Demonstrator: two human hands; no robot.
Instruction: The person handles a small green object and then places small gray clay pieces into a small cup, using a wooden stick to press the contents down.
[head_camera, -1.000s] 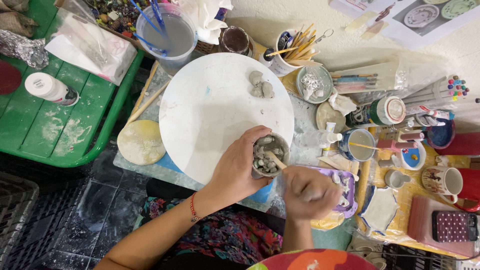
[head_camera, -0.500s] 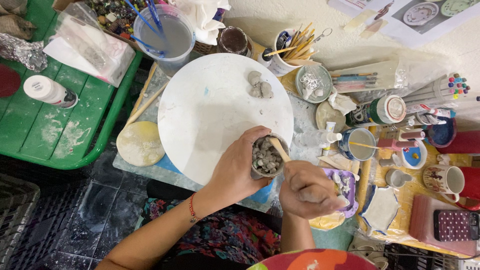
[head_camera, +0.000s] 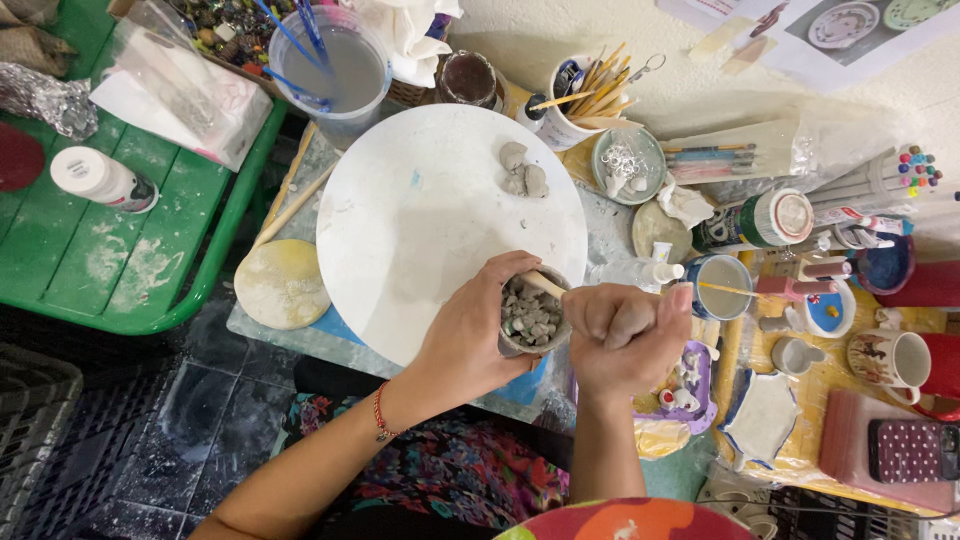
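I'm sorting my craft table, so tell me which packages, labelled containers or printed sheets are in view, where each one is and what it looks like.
White bottle: lying on the green tray, upper left; round cap.
Green can: on its side, right of the white round board; green label, white lid.
Clear plastic bag: upper left, crumpled, white sheet inside.
Printed sheet: wall, top right; pictures of plates.

Left hand covers the near wall of the cup; its base is unseen. Right hand encloses most of the wooden stick, whose tip is buried in grey lumps. Red mug and phone are cut by the right edge. Tray runs off the left edge.
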